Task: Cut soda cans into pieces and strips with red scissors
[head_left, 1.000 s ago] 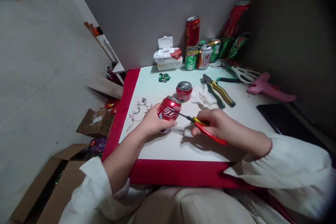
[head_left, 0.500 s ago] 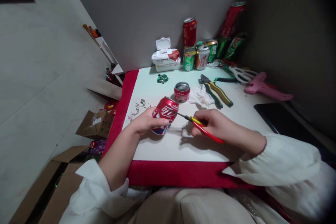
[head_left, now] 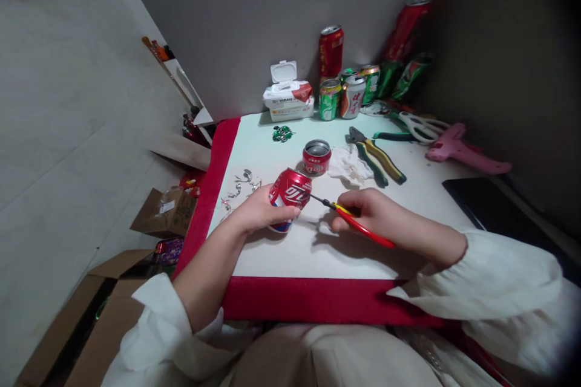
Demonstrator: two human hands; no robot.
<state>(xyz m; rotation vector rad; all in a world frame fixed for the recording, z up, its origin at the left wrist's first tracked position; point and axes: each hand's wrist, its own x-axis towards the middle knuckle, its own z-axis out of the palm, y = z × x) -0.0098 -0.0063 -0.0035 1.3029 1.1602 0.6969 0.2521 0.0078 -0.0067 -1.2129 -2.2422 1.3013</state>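
Item: glossy red aluminium can, blue-and-white lower print (head_left: 285,187), near middle of the white-topped counter (head_left: 272,257), clasped by the left hand (head_left: 258,211). Tilt slightly less than half a second ago; apparently a small readjustment. Item: slim dark-nosed pliers, smooth red-and-yellow handles (head_left: 365,230), gripped in the right hand (head_left: 372,211), tips at the can's wall. Beyond: short open-topped red metal cylinder (head_left: 316,163); crumpled white tissue (head_left: 347,166), right.
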